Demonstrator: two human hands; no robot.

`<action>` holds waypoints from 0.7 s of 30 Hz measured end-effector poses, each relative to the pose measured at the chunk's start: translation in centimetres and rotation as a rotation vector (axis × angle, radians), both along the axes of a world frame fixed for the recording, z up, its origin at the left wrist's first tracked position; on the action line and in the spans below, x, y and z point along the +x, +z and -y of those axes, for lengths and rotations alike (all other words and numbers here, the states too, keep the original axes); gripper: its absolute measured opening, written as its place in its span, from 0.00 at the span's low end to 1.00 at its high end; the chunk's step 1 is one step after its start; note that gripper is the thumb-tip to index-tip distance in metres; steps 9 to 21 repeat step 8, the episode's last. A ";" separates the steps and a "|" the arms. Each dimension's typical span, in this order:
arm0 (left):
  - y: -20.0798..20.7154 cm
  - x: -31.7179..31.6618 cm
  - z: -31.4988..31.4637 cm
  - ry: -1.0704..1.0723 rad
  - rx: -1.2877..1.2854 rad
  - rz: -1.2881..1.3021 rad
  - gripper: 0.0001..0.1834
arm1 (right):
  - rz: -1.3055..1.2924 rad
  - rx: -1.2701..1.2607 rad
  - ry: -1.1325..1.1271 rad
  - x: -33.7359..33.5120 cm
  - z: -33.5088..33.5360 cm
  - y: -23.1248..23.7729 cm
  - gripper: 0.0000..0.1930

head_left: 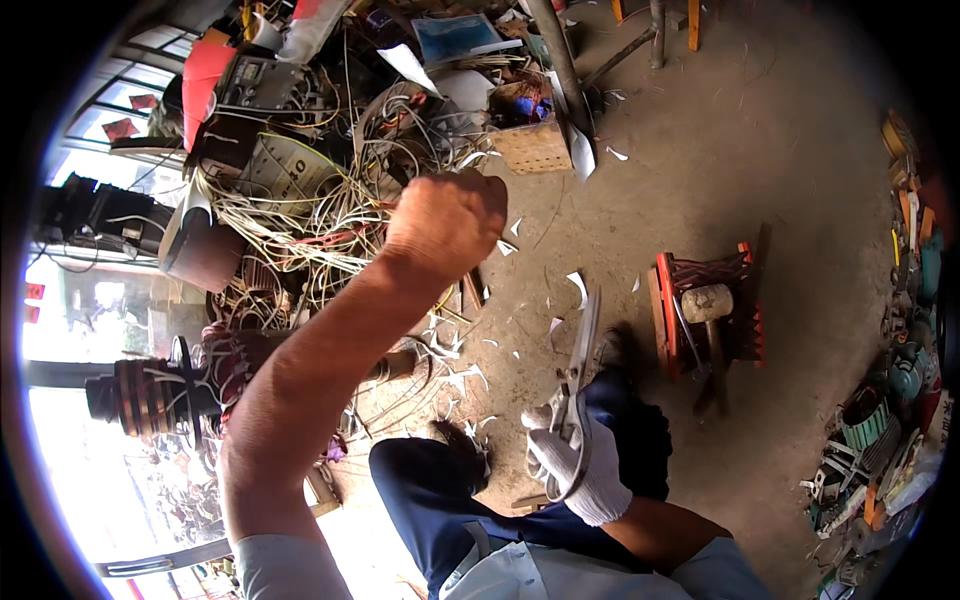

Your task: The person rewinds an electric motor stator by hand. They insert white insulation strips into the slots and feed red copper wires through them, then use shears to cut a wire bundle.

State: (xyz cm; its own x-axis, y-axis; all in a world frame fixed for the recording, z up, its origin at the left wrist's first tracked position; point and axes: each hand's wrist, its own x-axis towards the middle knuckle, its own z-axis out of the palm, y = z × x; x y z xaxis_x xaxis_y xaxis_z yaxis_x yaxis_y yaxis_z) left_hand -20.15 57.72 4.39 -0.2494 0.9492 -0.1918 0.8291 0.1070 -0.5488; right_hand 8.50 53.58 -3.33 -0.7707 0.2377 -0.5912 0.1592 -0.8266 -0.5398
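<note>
My left hand (pixel 450 222) is bare and stretched far forward, beside the tangle of pale wires (pixel 300 225). Its fingers are curled closed, and the back of the hand hides whatever they hold, if anything. A white curled strip (pixel 478 157) shows just beyond the knuckles; I cannot tell whether it touches the fingers. Low over my lap, my right hand (pixel 583 462) wears a white knit glove and is closed round the handles of large metal scissors (pixel 581 350). The long blades point away from me, above the floor, and look close together.
White scraps (pixel 465 380) litter the floor around my feet. To the right stands a small red-edged stool (pixel 663 310) with a wooden mallet (pixel 708 303) on it. A wooden box (pixel 530 147) lies ahead. Tools and parts (pixel 880 430) crowd the far right; wire-wound parts (pixel 150 395) stand left.
</note>
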 end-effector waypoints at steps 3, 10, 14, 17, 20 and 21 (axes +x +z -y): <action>0.2 -4.6 -5.0 -0.166 0.059 -0.126 0.07 | 0.098 0.011 -0.066 0.6 -2.8 -0.8 0.12; -2.4 -12.8 -18.0 -0.014 -0.220 -0.205 0.14 | 0.049 0.192 -0.040 1.0 -4.7 -2.7 0.21; -2.4 -12.8 -18.0 -0.014 -0.220 -0.205 0.14 | 0.049 0.192 -0.040 1.0 -4.7 -2.7 0.21; -2.4 -12.8 -18.0 -0.014 -0.220 -0.205 0.14 | 0.049 0.192 -0.040 1.0 -4.7 -2.7 0.21; -2.4 -12.8 -18.0 -0.014 -0.220 -0.205 0.14 | 0.049 0.192 -0.040 1.0 -4.7 -2.7 0.21; -2.4 -12.8 -18.0 -0.014 -0.220 -0.205 0.14 | 0.049 0.192 -0.040 1.0 -4.7 -2.7 0.21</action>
